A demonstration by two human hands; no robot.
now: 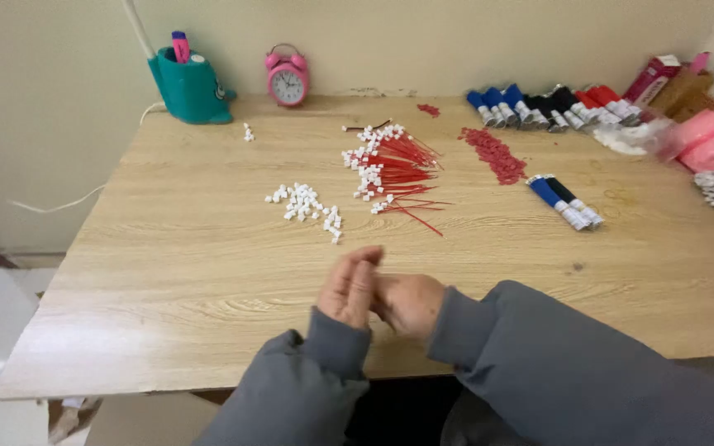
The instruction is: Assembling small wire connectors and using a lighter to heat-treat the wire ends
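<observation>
My left hand (349, 287) and my right hand (409, 303) are pressed together above the near edge of the wooden table (167, 272), fingers touching; I cannot see anything between them. Beyond them lies a scatter of small white connectors (307, 206). Further back is a pile of thin red wires (394, 169) with white connectors fitted on their ends. Both arms wear grey sleeves.
A row of small red pieces (493, 154) lies right of the wires. Blue and black wire bundles (565, 202) lie nearby, more bundles (551, 107) at the back. A teal holder (188, 87) and pink alarm clock (287, 78) stand against the wall. Pink bags (708, 136) sit far right.
</observation>
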